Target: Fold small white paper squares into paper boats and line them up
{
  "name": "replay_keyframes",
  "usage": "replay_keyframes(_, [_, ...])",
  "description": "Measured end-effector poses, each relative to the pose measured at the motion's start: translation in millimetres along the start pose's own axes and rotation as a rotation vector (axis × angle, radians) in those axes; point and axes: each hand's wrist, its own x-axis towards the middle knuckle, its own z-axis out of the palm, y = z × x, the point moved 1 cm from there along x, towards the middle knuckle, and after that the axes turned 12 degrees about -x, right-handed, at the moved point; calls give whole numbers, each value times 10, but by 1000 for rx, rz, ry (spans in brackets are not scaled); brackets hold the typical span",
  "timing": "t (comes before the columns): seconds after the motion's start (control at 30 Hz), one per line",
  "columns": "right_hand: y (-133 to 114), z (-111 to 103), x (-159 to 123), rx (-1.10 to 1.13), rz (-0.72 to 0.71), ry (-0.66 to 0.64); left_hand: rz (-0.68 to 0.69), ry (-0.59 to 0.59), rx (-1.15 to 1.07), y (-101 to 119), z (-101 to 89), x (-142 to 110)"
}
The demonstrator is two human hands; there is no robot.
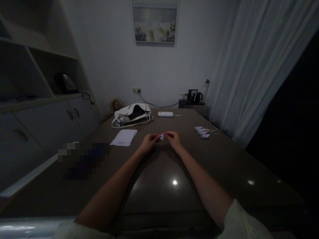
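Note:
Both my hands meet over the middle of the brown table, pinching a small folded piece of white paper (161,136) between them. My left hand (150,142) grips its left side with thumb and fingers. On its right side, my right hand (173,138) holds it in a closed pinch. Fingers cover much of the paper, so its exact shape is hard to make out. A stack of white paper sheets (124,137) lies to the left of my left hand. Right of my right hand are several small folded white paper pieces (202,131).
A white handbag (133,114) sits at the table's far left, beside a white power bank (165,114) with a short cable. A pixelated dark patch (86,161) covers the left side of the table (159,199). Kettles (196,97) stand on a low cabinet behind.

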Motion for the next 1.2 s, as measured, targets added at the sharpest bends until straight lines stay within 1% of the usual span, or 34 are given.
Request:
replay_keyframes(0.17, [-16,1,-10,65,-11,-41,-6,45,-107,16,-11,5])
replay_keyframes(0.27, [-24,10,-15,74,-22,-71,-47,57,-171,14,-16,11])
replay_keyframes(0.4, [-28,14,-15,58,6,-49,-134,73,-236,-14,-4,18])
replay_keyframes(0.47, [-28,12,-13,65,33,-28,-158,62,-266,-25,8,14])
replay_keyframes(0.53, [-28,8,-11,87,75,-2,-135,40,-253,-21,18,5])
replay_keyframes(0.63, [-31,9,-12,140,158,29,-56,22,-161,4,20,-8])
replay_keyframes(0.77, [-50,30,-26,220,232,21,-21,81,-92,36,6,-12])
replay_keyframes(0.9, [-55,55,-39,284,262,6,-19,145,-155,63,-9,-9])
replay_keyframes(1.1, [-37,65,-35,357,252,27,-41,116,-271,77,-5,-6])
replay_keyframes(1.2, [-35,72,-33,353,268,51,-24,148,-256,90,5,-9])
